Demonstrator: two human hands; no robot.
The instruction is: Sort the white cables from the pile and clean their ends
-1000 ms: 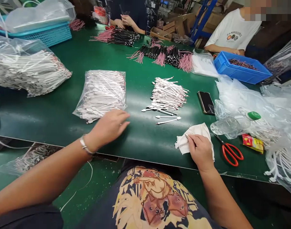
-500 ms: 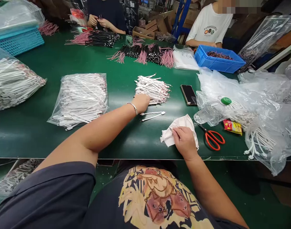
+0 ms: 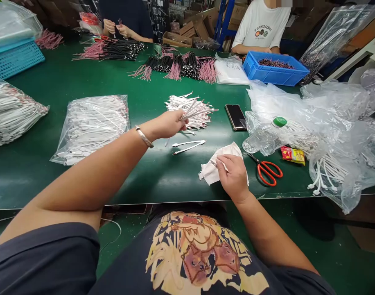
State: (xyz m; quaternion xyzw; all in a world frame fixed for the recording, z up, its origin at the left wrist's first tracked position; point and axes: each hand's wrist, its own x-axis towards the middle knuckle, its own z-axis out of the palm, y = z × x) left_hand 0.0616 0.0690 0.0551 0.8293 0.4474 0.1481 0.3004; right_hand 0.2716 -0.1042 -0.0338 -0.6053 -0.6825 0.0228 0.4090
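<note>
Left hand: your fingers close narrow around white plastic-sheathed cable leads.
Right hand: your fingers pinch a crumpled white cloth, near the table edge.

We could read one word clearly: "REMINISCENCE", in dark capitals across the chest of a white T-shirt worn by a person on the far side of the green table. Three small round emblems sat just below it, with nothing legible in them. On a white sheet lying on the table near a blue crate, we saw a short line of dark handwriting, but it was too blurred to make out. The small red and yellow packet carried printing too small for us to read.
</note>
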